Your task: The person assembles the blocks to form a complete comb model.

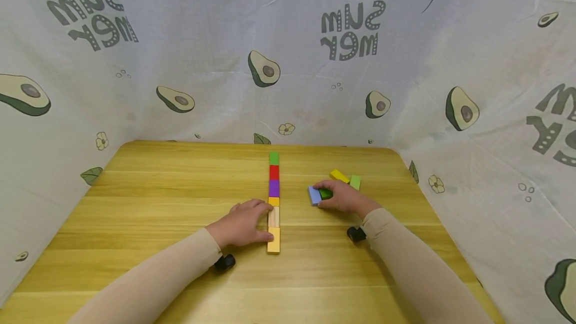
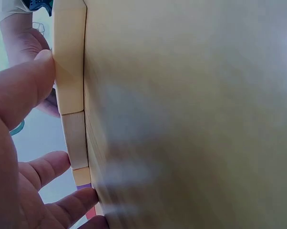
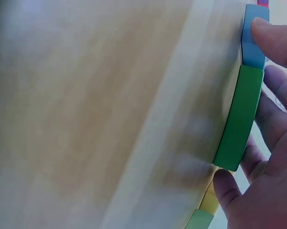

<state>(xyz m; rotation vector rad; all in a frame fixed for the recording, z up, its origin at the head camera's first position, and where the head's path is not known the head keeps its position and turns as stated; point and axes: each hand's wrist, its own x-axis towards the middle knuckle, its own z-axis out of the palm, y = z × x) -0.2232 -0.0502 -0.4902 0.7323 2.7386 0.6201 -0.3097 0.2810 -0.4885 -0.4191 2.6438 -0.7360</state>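
Observation:
A straight row of wooden blocks runs away from me: green [image 1: 274,158], red [image 1: 274,172], purple [image 1: 274,188], orange-yellow [image 1: 273,201], plain wood [image 1: 273,217] and pale orange [image 1: 273,246] at the near end. My left hand [image 1: 243,225] lies along the row's left side, thumb touching the pale orange block and relaxed fingertips farther up the row. To the right, my right hand [image 1: 344,197] pinches a blue block [image 1: 313,196] between thumb and index finger. A dark green block [image 3: 240,119] sits against the blue one, partly under the palm.
Beyond the right hand lie a yellow block [image 1: 339,176] and a light green block [image 1: 355,182]. All rest on a wood-grain table [image 1: 180,179]. A printed cloth [image 1: 216,54] hangs behind and at both sides. Each wrist carries a small black camera [image 1: 225,262].

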